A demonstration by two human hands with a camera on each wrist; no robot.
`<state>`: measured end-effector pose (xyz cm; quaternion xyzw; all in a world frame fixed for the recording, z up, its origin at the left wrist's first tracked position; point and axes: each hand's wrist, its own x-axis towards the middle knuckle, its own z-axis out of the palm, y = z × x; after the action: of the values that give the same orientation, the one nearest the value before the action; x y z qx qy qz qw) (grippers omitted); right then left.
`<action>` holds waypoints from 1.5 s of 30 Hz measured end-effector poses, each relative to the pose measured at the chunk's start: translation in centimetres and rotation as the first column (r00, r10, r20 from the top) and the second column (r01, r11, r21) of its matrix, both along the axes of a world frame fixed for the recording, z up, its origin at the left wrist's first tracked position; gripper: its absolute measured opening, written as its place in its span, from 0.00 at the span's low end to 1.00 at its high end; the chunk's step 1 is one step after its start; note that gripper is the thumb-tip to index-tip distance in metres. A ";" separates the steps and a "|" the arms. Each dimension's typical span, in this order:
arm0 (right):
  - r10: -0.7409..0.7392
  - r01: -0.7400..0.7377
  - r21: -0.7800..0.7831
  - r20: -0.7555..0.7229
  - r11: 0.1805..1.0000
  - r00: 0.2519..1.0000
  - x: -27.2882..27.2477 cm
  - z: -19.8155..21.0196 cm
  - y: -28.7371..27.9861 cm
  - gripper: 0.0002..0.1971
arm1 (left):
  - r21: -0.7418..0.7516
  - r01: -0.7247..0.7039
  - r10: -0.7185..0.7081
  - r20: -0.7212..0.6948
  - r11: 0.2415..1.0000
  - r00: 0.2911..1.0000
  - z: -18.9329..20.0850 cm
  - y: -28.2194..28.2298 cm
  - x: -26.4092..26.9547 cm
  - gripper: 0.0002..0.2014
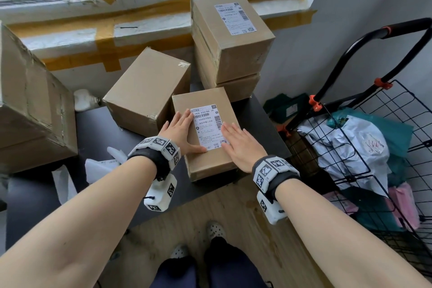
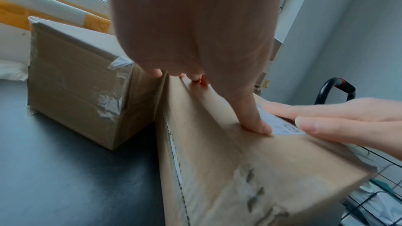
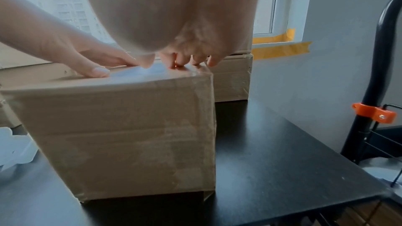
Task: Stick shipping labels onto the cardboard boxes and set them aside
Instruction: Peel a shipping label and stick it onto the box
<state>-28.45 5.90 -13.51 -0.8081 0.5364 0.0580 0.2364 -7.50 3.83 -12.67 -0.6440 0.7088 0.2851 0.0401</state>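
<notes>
Brown cardboard box (image 1: 205, 133) sits at the near edge of the black tabletop (image 1: 98, 124), white printed shipping label (image 1: 208, 127) on its top face. Left hand (image 1: 181, 134) and right hand (image 1: 240, 147) lie flat either side, fingers (image 1: 230, 130) straight and spread, overlapping the label edges, likely pressing the adhesive down. Stacked labelled boxes (image 1: 230, 37) behind, apparently set aside.

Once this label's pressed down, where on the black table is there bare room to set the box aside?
Bare black table lies right of the box being labelled, bordered by the stacked boxes behind and the wire cart. A smaller patch lies left of it, before the unlabelled box. Crowded: the near left, with white backing scraps.
</notes>
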 end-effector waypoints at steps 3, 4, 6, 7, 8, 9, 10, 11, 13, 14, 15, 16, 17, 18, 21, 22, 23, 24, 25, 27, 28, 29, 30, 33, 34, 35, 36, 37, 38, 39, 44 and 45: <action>-0.021 0.021 0.010 0.029 1.000 0.999 0.1 -0.2 0.0 0.28 | -0.011 -0.005 0.005 0.016 1.000 1.000 0.0 -0.1 -0.1 0.57; -0.035 0.034 0.015 0.034 0.999 0.999 0.2 -0.4 0.2 0.29 | -0.021 -0.010 0.010 0.013 1.000 1.000 -0.1 0.0 -0.1 0.57; -0.055 0.054 0.026 0.034 0.998 0.998 0.6 -0.7 0.4 0.30 | -0.042 -0.027 0.027 0.002 0.999 1.000 -0.3 0.1 -0.1 0.57; -0.071 0.070 0.024 0.039 0.997 0.997 0.9 -0.9 0.4 0.30 | -0.049 -0.033 0.033 -0.001 0.998 0.999 -0.5 0.1 -0.1 0.56; -0.094 0.093 0.019 0.049 0.995 0.994 1.1 -1.1 0.4 0.30 | -0.054 -0.038 0.038 -0.003 0.998 0.999 -0.6 0.2 -0.1 0.57; -0.128 0.127 0.017 0.065 0.992 0.990 1.3 -1.2 0.3 0.31 | -0.052 -0.047 0.047 -0.005 0.998 0.999 -0.7 0.2 -0.1 0.57; -0.168 0.167 0.020 0.081 0.986 0.982 1.5 -1.3 0.3 0.33 | -0.041 -0.064 0.064 -0.016 0.997 0.998 -0.7 0.3 0.0 0.57; -0.214 0.212 0.024 0.097 0.977 0.972 1.5 -1.3 0.2 0.35 | -0.025 -0.089 0.088 -0.036 0.996 0.996 -0.8 0.4 -0.1 0.57; -0.305 0.301 0.051 0.144 0.952 0.941 1.2 -1.1 0.2 0.40 | 0.019 -0.153 0.154 -0.109 0.988 0.982 -0.8 0.7 -0.4 0.56; -0.350 0.341 0.078 0.179 0.937 0.920 1.1 -0.9 0.1 0.42 | 0.041 -0.186 0.190 -0.149 0.982 0.970 -0.8 0.8 -0.4 0.56; -0.395 0.379 0.112 0.222 0.919 0.891 0.9 -1.0 0.0 0.43 | 0.056 -0.214 0.221 -0.188 0.975 0.957 -0.8 1.0 -0.5 0.56; -0.443 0.416 0.155 0.264 0.896 0.857 0.7 -1.1 0.0 0.44 | 0.069 -0.240 0.249 -0.222 0.968 0.943 -0.7 1.1 -0.5 0.55; -0.503 0.454 0.221 0.302 0.863 0.810 0.4 -1.2 -0.1 0.44 | 0.084 -0.269 0.282 -0.250 0.959 0.926 -0.6 1.3 -0.5 0.54; -0.570 0.484 0.308 0.336 0.819 0.750 0.2 -1.2 -0.2 0.43 | 0.109 -0.308 0.326 -0.265 0.945 0.908 -0.5 1.5 -0.4 0.55; -0.725 0.493 0.536 0.437 0.686 0.533 -0.4 -1.2 -0.2 0.39 | 0.234 -0.448 0.505 -0.366 0.863 0.782 -0.6 1.8 0.1 0.61; -0.740 0.483 0.563 0.467 0.671 0.484 -0.5 -1.0 -0.2 0.38 | 0.293 -0.496 0.576 -0.398 0.818 0.714 -0.6 1.9 0.1 0.63; -0.745 0.470 0.579 0.490 0.666 0.452 -0.7 -0.9 -0.2 0.36 | 0.340 -0.533 0.632 -0.417 0.775 0.653 -0.6 2.0 0.1 0.65; -0.741 0.453 0.587 0.506 0.671 0.442 -0.8 -0.7 -0.3 0.35 | 0.373 -0.554 0.668 -0.421 0.744 0.614 -0.5 2.1 0.0 0.65; -0.735 0.438 0.592 0.509 0.677 0.448 -1.1 -0.8 -0.3 0.33 | 0.386 -0.556 0.677 -0.424 0.736 0.602 -0.4 2.2 0.0 0.62; -0.734 0.417 0.608 0.505 0.676 0.454 -1.7 -0.8 -0.1 0.30 | 0.391 -0.539 0.666 -0.432 0.746 0.608 0.3 2.5 -0.3 0.51; -0.741 0.411 0.621 0.501 0.667 0.447 -2.1 -0.9 0.1 0.30 | 0.419 -0.530 0.676 -0.441 0.737 0.590 0.6 2.7 -0.3 0.46; -0.748 0.404 0.633 0.502 0.660 0.435 -2.7 -1.0 0.3 0.30 | 0.452 -0.517 0.686 -0.460 0.727 0.563 0.7 2.9 -0.4 0.42; -0.753 0.397 0.643 0.505 0.655 0.422 -3.3 -1.1 0.6 0.30 | 0.478 -0.501 0.692 -0.474 0.722 0.545 0.8 3.1 -0.5 0.40; -0.773 0.379 0.676 0.520 0.633 0.364 -5.4 -0.8 1.2 0.29 | 0.513 -0.448 0.679 -0.515 0.733 0.523 0.9 3.3 -1.4 0.35; -0.777 0.383 0.677 0.524 0.628 0.349 -6.2 -0.6 1.3 0.28 | 0.523 -0.427 0.673 -0.526 0.738 0.519 1.0 3.2 -2.1 0.35; -0.780 0.390 0.676 0.530 0.625 0.331 -6.9 -0.4 1.2 0.29 | 0.531 -0.408 0.667 -0.538 0.743 0.515 1.1 3.2 -2.7 0.36; -0.786 0.404 0.674 0.536 0.619 0.310 -7.8 -0.1 1.1 0.28 | 0.535 -0.390 0.659 -0.546 0.750 0.518 1.2 3.0 -3.6 0.36; -0.791 0.416 0.673 0.538 0.611 0.291 -8.6 0.1 1.0 0.28 | 0.537 -0.374 0.651 -0.557 0.756 0.515 1.2 2.7 -4.4 0.37; -0.796 0.429 0.672 0.535 0.604 0.282 -9.4 0.4 0.8 0.28 | 0.538 -0.362 0.644 -0.565 0.762 0.515 1.1 2.5 -5.2 0.37; -0.801 0.446 0.667 0.529 0.597 0.280 -10.2 0.5 0.6 0.28 | 0.538 -0.354 0.640 -0.575 0.765 0.510 1.0 2.3 -6.1 0.37; -0.803 0.534 0.605 0.507 0.590 0.312 -13.2 0.5 -1.6 0.29 | 0.550 -0.355 0.654 -0.598 0.756 0.464 0.5 1.1 -9.7 0.38; -0.798 0.540 0.594 0.508 0.596 0.324 -13.6 0.6 -2.2 0.29 | 0.547 -0.364 0.657 -0.602 0.754 0.454 0.4 0.7 -10.3 0.38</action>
<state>-42.01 3.67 -12.89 -0.4049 0.6625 -0.2922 0.5584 -17.79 4.55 -12.25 -0.6266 0.3627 0.6457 -0.2428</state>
